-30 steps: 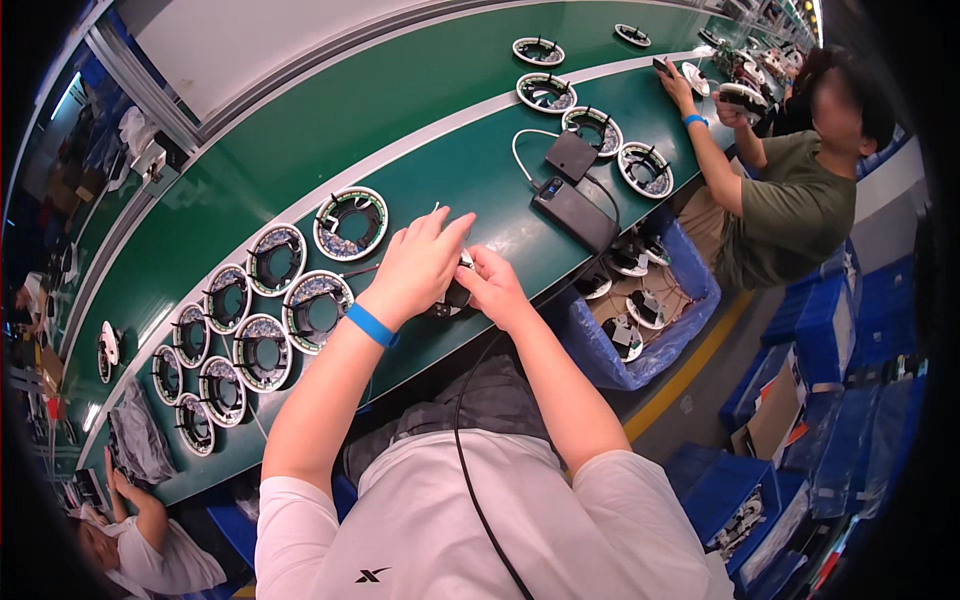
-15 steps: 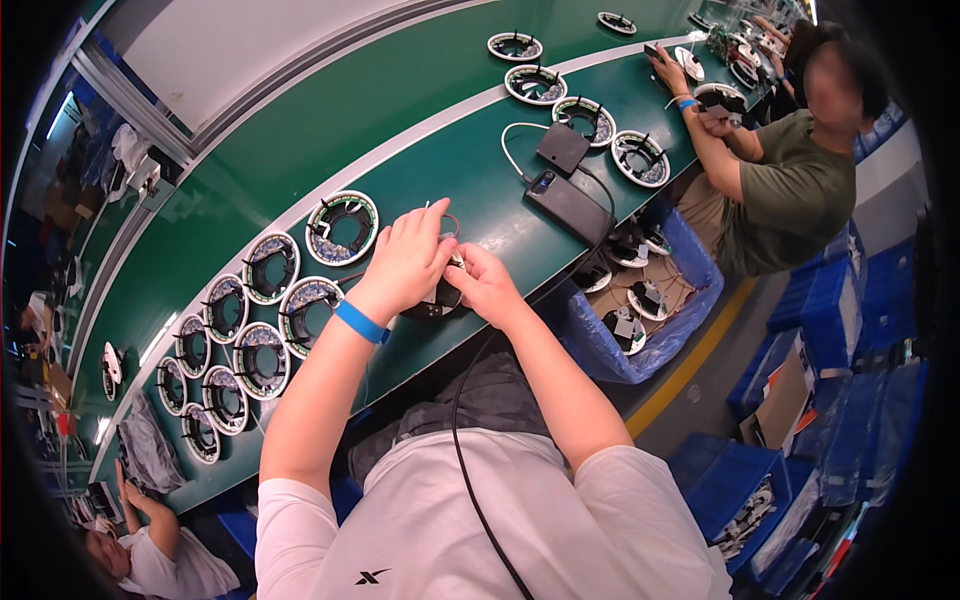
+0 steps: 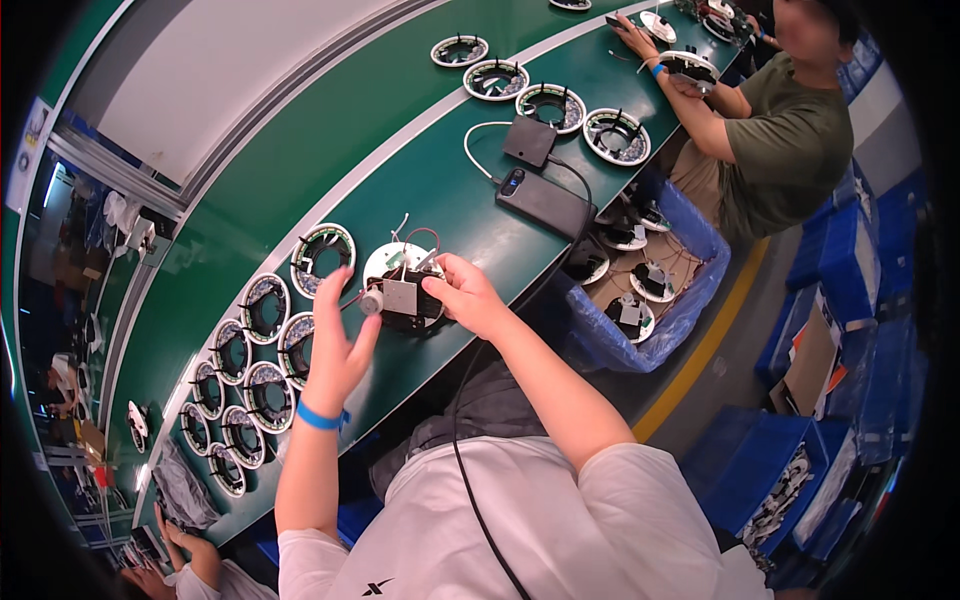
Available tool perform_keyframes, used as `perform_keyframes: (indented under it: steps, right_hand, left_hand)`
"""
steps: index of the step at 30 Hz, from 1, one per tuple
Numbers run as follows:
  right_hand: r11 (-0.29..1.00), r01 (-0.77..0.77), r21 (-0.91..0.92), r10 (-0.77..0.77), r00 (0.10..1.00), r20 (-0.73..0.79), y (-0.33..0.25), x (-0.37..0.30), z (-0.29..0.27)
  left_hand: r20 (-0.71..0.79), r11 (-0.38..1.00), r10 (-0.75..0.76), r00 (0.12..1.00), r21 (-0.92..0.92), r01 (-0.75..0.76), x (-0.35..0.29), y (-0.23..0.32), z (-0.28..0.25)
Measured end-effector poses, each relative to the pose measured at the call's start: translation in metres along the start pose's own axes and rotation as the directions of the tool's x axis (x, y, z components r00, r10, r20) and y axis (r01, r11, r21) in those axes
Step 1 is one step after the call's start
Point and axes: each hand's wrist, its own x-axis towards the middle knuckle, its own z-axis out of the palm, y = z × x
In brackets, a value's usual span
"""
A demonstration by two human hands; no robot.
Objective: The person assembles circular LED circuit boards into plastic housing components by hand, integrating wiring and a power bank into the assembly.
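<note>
A round white electronic assembly (image 3: 386,262) with a black housing, a silver square plate and loose thin wires sits low over the green workbench in front of me. My right hand (image 3: 468,298) grips its right side, the thumb pressed on the black part. My left hand (image 3: 338,350) is raised just left of it, fingers spread, holding nothing that shows. A small grey cylinder (image 3: 372,301) on the assembly's left side lies close to my left thumb. The assembly's underside is hidden.
Several white-rimmed rings with circuit boards, one a ring (image 3: 323,260), lie on the bench to the left. A black power bank (image 3: 545,204) with cables lies right. A blue-lined bin (image 3: 690,300) holds similar assemblies. A co-worker (image 3: 770,130) sits beyond it.
My left hand has come off the assembly and moved left, its fingers opening. The assembly, covered by my hands before, now shows. My view has shifted slightly.
</note>
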Motion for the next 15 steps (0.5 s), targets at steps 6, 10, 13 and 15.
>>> perform_keyframes:
  steps: [6, 10, 13, 15]
  right_hand:
    - [0.996, -0.021, 0.089, 0.022, 1.000, -0.021, 0.002, -0.001, -0.010]
    - [0.987, -0.003, 0.162, 0.028, 0.989, -0.147, 0.006, 0.002, -0.003]
    - [0.981, 0.070, 0.183, -0.024, 0.969, -0.244, 0.004, 0.001, -0.004]
    - [0.972, 0.116, 0.205, -0.049, 0.951, -0.305, -0.003, -0.004, -0.007]
  left_hand:
    - [-0.025, 0.995, 0.080, 0.996, 0.055, -0.079, -0.096, -0.007, -0.006]
    - [-0.060, 0.998, 0.020, 0.998, 0.064, -0.016, -0.147, -0.027, -0.008]
    - [-0.025, 0.995, -0.026, 0.999, 0.092, 0.028, -0.156, -0.021, -0.012]
    - [-0.031, 0.998, -0.060, 0.998, 0.007, 0.060, -0.146, -0.019, -0.010]
